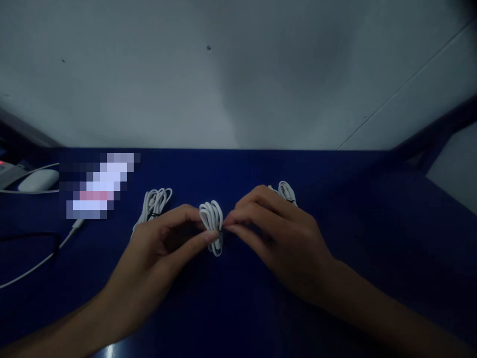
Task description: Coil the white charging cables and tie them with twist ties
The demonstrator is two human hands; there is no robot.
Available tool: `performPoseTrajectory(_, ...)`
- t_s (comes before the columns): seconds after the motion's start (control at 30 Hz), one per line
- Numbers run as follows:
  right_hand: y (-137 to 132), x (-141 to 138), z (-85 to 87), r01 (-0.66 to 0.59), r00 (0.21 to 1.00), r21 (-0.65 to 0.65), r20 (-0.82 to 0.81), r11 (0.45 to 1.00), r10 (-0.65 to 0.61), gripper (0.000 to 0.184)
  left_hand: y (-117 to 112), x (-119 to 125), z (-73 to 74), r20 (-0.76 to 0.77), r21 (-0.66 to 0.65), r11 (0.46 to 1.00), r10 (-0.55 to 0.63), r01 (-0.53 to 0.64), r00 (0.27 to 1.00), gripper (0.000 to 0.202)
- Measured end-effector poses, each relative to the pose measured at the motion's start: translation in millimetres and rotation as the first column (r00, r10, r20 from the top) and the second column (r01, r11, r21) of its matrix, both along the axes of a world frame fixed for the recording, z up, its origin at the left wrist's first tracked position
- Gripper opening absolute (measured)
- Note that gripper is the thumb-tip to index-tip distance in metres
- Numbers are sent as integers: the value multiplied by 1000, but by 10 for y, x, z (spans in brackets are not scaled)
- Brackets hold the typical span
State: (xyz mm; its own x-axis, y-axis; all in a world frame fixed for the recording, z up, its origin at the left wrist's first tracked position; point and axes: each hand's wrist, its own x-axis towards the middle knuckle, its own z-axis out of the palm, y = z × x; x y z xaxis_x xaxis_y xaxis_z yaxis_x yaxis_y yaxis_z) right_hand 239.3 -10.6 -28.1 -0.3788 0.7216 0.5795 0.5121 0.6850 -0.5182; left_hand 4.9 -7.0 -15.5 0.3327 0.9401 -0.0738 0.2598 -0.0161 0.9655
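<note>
A coiled white cable [211,219] is pinched between the thumb and fingers of my left hand [158,248], at the middle of the blue table. Its loops stand up above the thumb, and the lower end hangs below. My right hand [283,233] is closed, with thumb and fingertips pressed together against the right side of the coil's waist. Whatever sits between those fingertips is too small to make out. Another bundled white cable [158,201], bound with a dark tie, lies behind my left hand. Behind my right hand a third bundle [286,191] is partly hidden.
The blue table [223,318] meets a pale wall [149,89] at the back. A blurred-out lit device [100,186] lies at left with a white cord [40,266] attached. Beyond it are a white computer mouse [39,180] and a white block [11,174] with a red light.
</note>
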Motion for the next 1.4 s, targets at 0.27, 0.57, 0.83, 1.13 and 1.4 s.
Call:
performPoseTrajectory(0.27,-32,-11,98,25,982,-338,-166,941,-86,16,-17,109,41,-48,167,984,71,-62,996,21)
performPoseTrajectory(0.57,-19,-9,99,47,975,-302,-195,952,-110,16,12,58,23,-36,163,984,77,-70,996,21)
performPoseTrajectory(0.83,-44,-18,33,42,999,77,-19,996,-41,7,-20,-22,-31,15,103,989,105,-106,994,13)
performPoseTrajectory(1.13,-39,-50,-14,30,999,96,13,995,-31,8,-15,-23,-24,30,49,997,58,-59,998,10)
performPoseTrajectory(1.4,-75,-41,99,-36,991,-227,-137,973,4,13,-8,-37,-2,70,-37,999,-1,4,998,17)
